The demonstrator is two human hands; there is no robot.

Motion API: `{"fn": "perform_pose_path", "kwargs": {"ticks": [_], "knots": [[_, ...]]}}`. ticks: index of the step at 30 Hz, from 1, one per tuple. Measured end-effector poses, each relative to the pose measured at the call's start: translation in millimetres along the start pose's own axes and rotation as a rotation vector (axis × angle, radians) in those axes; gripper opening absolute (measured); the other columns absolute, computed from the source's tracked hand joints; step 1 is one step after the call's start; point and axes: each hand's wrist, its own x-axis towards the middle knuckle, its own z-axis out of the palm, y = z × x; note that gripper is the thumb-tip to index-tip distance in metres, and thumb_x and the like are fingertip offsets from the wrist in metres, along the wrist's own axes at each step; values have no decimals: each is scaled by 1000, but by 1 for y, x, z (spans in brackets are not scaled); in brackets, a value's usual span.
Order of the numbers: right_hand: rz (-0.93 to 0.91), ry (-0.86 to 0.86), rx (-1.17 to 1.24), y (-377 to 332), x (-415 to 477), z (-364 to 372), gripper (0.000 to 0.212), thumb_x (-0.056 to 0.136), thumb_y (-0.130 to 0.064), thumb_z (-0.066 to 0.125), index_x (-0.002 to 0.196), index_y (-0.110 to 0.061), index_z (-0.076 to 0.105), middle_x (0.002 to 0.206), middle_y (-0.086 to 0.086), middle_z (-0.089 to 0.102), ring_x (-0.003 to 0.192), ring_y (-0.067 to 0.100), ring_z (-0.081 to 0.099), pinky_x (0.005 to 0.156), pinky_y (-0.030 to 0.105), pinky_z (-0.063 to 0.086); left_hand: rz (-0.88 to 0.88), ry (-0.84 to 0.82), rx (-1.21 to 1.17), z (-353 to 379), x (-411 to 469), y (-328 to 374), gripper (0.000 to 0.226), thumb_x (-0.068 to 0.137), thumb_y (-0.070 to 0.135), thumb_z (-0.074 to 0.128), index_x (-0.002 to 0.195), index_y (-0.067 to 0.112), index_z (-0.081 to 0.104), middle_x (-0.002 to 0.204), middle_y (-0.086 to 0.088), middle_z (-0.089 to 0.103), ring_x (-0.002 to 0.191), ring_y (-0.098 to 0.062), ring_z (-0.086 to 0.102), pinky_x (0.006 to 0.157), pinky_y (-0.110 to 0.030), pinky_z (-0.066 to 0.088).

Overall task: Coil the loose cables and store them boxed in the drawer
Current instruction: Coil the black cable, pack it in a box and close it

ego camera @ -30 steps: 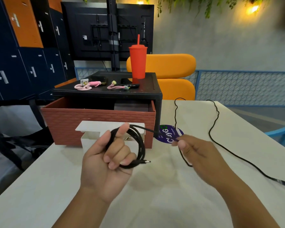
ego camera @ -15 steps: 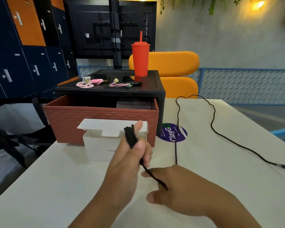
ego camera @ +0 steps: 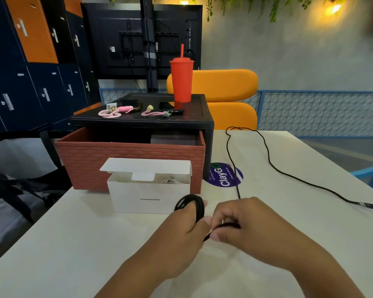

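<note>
Left hand [ego camera: 181,233] grips the coil [ego camera: 192,204]; right hand [ego camera: 252,224] pinches the adjoining strand. Loose cable [ego camera: 226,145] runs far, then right across the desk [ego camera: 84,244]; right hand nearer.

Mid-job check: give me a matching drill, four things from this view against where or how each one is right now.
Things:
1 black cable
2 white box
3 red tumbler
4 brick-pattern drawer

States:
a pulled open
b on the black cabinet
c partly coiled, gripped by the left hand
d on the table, lid up

Pairs: 1-c, 2-d, 3-b, 4-a
</note>
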Motion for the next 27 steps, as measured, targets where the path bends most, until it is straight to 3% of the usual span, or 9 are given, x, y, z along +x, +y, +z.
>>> {"fn": "perform_pose_path", "kwargs": {"ticks": [4, 7, 9, 13, 17, 21, 23, 25, 27], "knots": [[-41, 235, 24, 11, 4, -1, 23, 72, -31, 77, 58, -27, 58, 50, -14, 51, 50, 4, 44, 49, 15, 31, -69, -132, -253, -7, -1, 6, 32, 92, 41, 48, 77, 13, 52, 48, 10, 45, 49, -7, 40, 62, -27, 35], [-140, 357, 24, 19, 7, -3, 25, 68, -43, 76, 54, -30, 59, 58, -4, 56, 55, 10, 48, 49, 19, 35, -92, -233, -419, -12, -4, 13, 35, 74, 46, 54, 86, 14, 65, 44, 12, 40, 47, -7, 38, 57, -18, 35], [-209, 374, 84, 19, 8, -2, 26, 66, -53, 72, 54, -33, 60, 60, -5, 59, 57, 9, 52, 50, 17, 37, -94, -253, -488, -14, -5, 15, 21, 72, 37, 55, 79, 25, 70, 46, 12, 39, 45, -5, 37, 50, -13, 35], [-224, 416, 171, 23, 10, 0, 21, 72, -54, 55, 64, -35, 60, 57, -12, 55, 54, 4, 48, 50, 11, 34, -37, -287, -691, -21, -6, 12, 16, 68, 35, 60, 66, 24, 70, 41, 10, 33, 39, -7, 31, 48, -16, 34], [-165, 468, 263, 37, 14, 0, 22, 83, -38, 53, 62, -37, 59, 63, -12, 59, 61, 2, 50, 58, 8, 37, 63, -421, -924, -22, -7, 6, 16, 72, 35, 64, 71, 20, 71, 40, 15, 32, 36, -3, 29, 49, -20, 36], [-78, 407, 129, 47, 16, 1, 34, 91, -19, 55, 66, -42, 54, 61, -20, 58, 67, -1, 54, 61, 8, 40, 164, -599, -1139, -18, -2, -2, 23, 86, 34, 59, 89, 15, 71, 45, 12, 29, 39, -7, 27, 50, -17, 38], [-49, 394, 60, 46, 17, 2, 35, 93, -20, 51, 64, -40, 49, 57, -23, 56, 64, -3, 52, 58, 9, 38, 210, -665, -1232, -17, 0, -3, 27, 95, 26, 46, 100, 8, 66, 50, 10, 31, 43, -9, 28, 54, -18, 40], [-35, 384, -8, 44, 20, 3, 32, 94, -25, 47, 64, -38, 45, 53, -14, 51, 57, 6, 47, 52, 13, 35, 238, -693, -1325, -16, 2, -3, 31, 99, 20, 36, 107, 2, 60, 55, 8, 34, 47, -10, 31, 59, -20, 41], [-24, 381, -43, 43, 22, 4, 29, 94, -28, 45, 67, -37, 45, 62, -15, 49, 61, 7, 47, 50, 14, 32, 252, -683, -1409, -18, 2, -3, 33, 100, 17, 31, 110, -2, 56, 57, 6, 34, 50, -11, 33, 61, -22, 39]]}}
